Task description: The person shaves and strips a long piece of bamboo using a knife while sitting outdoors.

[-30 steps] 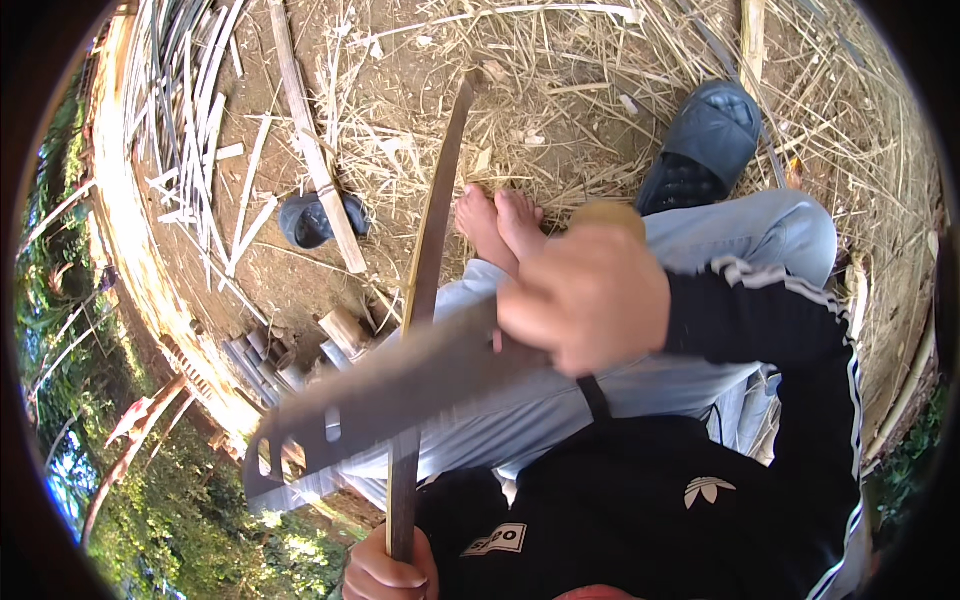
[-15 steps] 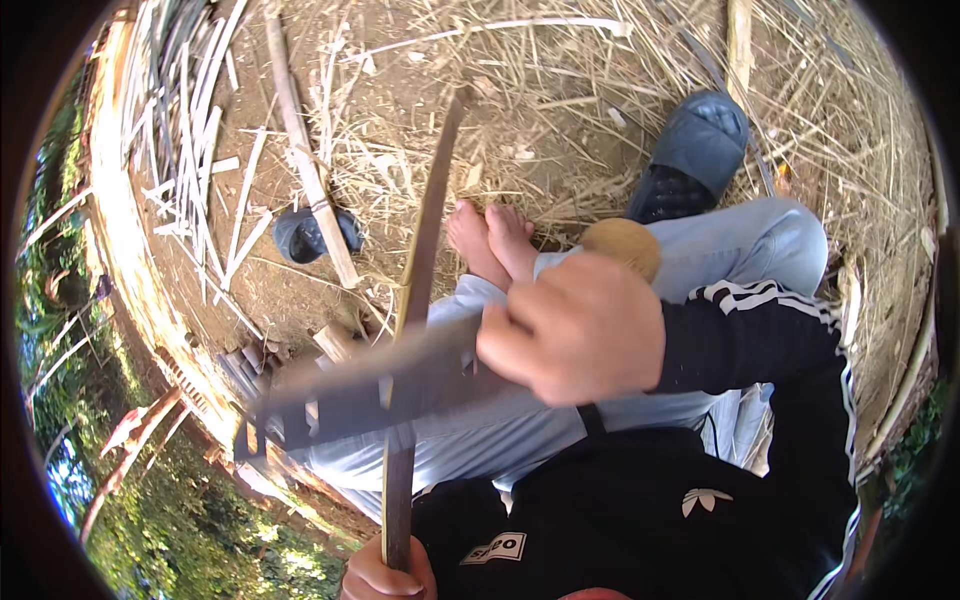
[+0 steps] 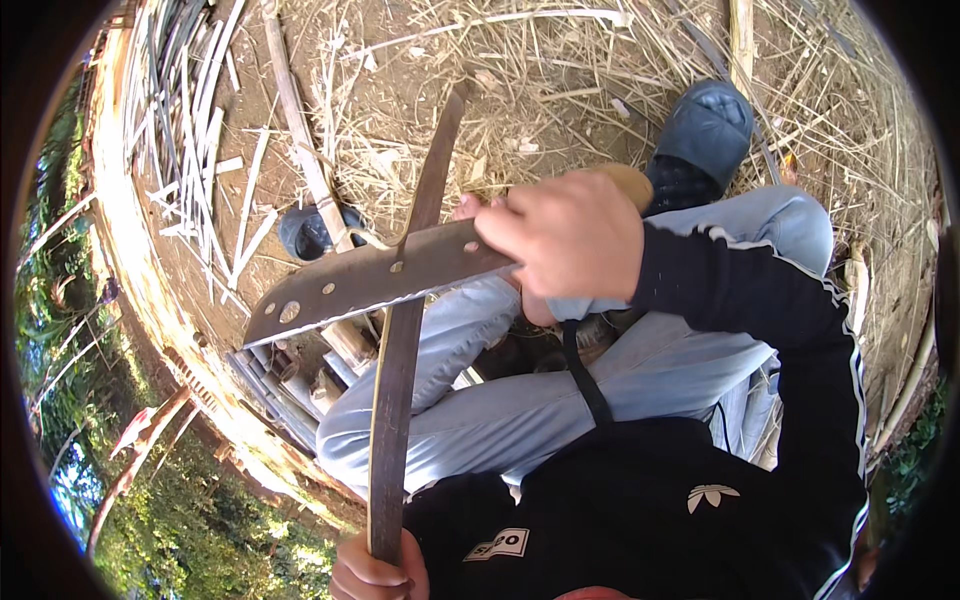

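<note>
Brown earthen ground (image 3: 258,90) spreads out, strewn with dry straw (image 3: 570,110) and pale chips, and sunlit greenery (image 3: 190,510) fills the lower left beyond a bright, sunlit edge. A person sits there in pale blue jeans (image 3: 690,370) and a black top (image 3: 640,490) with white stripes down the sleeve. The left hand (image 3: 380,570), at the bottom of the view, has its fingers wrapped around the near end of a long, flat, dark brown strip (image 3: 395,400), which slants up and slightly to the right, away from the body, its narrow far end above the straw. The right hand (image 3: 575,240) has its fingers clamped on a large knife (image 3: 355,280); the tan, rounded end of its handle shows past the knuckles. The broad, dark blade, pierced with several round holes, points left and lies across the strip about midway along it, its bright edge facing the person. A thin pale curl (image 3: 375,238) stands out to the left of the strip, just above the blade. Close to the left knee lies a cluster of short cut lengths (image 3: 290,385). One dark blue slipper (image 3: 705,130) sits beyond the right knee; another (image 3: 305,232) lies partly beneath a long stick (image 3: 300,130), near a heap of thin slats (image 3: 190,130).
</note>
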`<action>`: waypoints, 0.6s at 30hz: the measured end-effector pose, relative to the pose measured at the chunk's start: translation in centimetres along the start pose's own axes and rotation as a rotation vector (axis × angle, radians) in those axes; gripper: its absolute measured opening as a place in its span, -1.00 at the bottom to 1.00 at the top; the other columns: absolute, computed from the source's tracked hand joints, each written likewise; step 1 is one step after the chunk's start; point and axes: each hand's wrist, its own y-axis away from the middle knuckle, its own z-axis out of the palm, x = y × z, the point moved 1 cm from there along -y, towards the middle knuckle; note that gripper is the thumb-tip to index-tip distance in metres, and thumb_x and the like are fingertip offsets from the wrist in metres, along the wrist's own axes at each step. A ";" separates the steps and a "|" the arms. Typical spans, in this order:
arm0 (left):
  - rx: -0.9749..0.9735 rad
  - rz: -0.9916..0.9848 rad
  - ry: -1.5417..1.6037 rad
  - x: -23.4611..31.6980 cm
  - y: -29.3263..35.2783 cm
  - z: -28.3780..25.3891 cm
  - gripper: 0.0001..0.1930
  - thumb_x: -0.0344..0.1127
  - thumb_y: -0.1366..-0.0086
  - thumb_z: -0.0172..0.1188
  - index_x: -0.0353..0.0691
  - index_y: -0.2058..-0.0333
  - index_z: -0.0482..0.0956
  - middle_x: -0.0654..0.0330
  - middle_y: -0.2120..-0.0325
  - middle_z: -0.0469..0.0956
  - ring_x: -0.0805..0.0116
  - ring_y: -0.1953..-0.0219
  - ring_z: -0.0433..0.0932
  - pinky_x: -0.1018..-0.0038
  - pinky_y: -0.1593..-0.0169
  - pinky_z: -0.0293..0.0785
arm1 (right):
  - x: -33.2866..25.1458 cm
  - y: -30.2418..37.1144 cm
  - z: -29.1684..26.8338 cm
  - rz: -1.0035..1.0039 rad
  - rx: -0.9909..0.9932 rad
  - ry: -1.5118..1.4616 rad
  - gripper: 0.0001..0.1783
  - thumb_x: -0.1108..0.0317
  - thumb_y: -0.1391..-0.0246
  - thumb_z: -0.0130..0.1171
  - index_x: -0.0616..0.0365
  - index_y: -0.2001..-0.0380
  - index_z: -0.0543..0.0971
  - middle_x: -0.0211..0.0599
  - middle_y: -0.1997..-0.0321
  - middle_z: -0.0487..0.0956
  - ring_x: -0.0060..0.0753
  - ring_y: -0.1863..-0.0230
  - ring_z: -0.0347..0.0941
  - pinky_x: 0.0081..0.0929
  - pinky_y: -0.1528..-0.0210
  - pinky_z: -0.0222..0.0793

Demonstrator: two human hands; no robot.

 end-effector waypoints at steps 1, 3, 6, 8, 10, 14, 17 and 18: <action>-0.017 -0.065 0.000 -0.4 -0.5 0.0 -0.69 -0.37 -0.15 0.03 0.04 0.69 0.13 0.54 0.82 0.11 0.71 0.82 0.04 0.67 0.65 0.03 | -0.9 0.1 -0.3 -0.017 0.005 0.101 -0.82 0.32 0.10 0.14 0.18 0.42 0.48 -0.19 0.57 0.48 -0.34 0.61 0.47 -0.48 0.65 0.35; -0.064 0.009 0.065 -0.9 -0.2 0.3 -0.70 -0.37 -0.14 0.03 0.04 0.69 0.14 0.54 0.82 0.08 0.71 0.82 0.03 0.67 0.64 0.04 | -2.0 0.4 -0.2 -0.076 0.103 0.200 -0.79 0.33 0.15 0.16 0.22 0.42 0.48 -0.21 0.50 0.52 -0.42 0.64 0.43 -0.51 0.65 0.32; -0.034 -0.057 0.069 0.0 -0.1 0.0 -0.73 -0.37 -0.11 0.02 0.02 0.69 0.16 0.53 0.81 0.04 0.70 0.82 0.01 0.65 0.63 0.07 | -1.9 0.7 0.8 -0.136 0.140 0.119 -0.80 0.31 0.17 0.17 0.19 0.45 0.48 -0.23 0.49 0.53 -0.35 0.62 0.44 -0.49 0.64 0.34; -0.008 -0.086 0.005 0.1 -0.2 -0.2 -0.74 -0.37 -0.12 0.00 0.02 0.68 0.17 0.53 0.82 0.04 0.70 0.82 0.01 0.66 0.63 0.07 | -0.7 0.2 1.0 -0.083 0.043 0.034 -0.81 0.31 0.15 0.16 0.17 0.45 0.48 -0.26 0.52 0.51 -0.31 0.63 0.44 -0.47 0.65 0.34; -0.017 -0.069 -0.025 0.3 -0.5 -0.6 -0.76 -0.35 -0.13 -0.02 0.03 0.67 0.17 0.54 0.82 0.03 0.70 0.81 0.01 0.66 0.62 0.06 | 0.7 -0.7 0.8 0.056 -0.089 -0.047 -0.83 0.30 0.11 0.14 0.15 0.45 0.47 -0.26 0.58 0.48 -0.29 0.65 0.45 -0.43 0.67 0.34; -0.001 -0.032 0.039 -0.3 0.1 -0.5 -0.76 -0.33 -0.12 -0.01 0.04 0.66 0.17 0.53 0.81 0.02 0.69 0.80 0.01 0.65 0.61 0.06 | -1.8 0.5 0.6 -0.125 0.164 0.083 -0.84 0.27 0.14 0.13 0.07 0.54 0.40 -0.29 0.70 0.42 -0.29 0.64 0.48 -0.23 0.60 0.40; 0.039 -0.054 0.004 0.9 0.3 -1.1 -0.76 -0.32 -0.13 0.00 0.03 0.66 0.17 0.53 0.81 0.01 0.69 0.79 0.02 0.64 0.60 0.06 | -2.6 0.9 1.0 -0.203 0.211 0.043 -0.82 0.32 0.25 0.15 0.11 0.56 0.39 -0.25 0.57 0.45 -0.23 0.55 0.46 -0.19 0.52 0.42; 0.046 -0.053 -0.018 0.9 0.1 -1.5 -0.75 -0.32 -0.14 0.00 0.02 0.66 0.17 0.52 0.80 0.01 0.68 0.79 0.03 0.64 0.60 0.06 | -1.1 -0.2 1.1 -0.051 -0.010 -0.054 -0.80 0.34 0.28 0.16 0.13 0.53 0.39 -0.26 0.57 0.43 -0.19 0.54 0.46 -0.18 0.52 0.39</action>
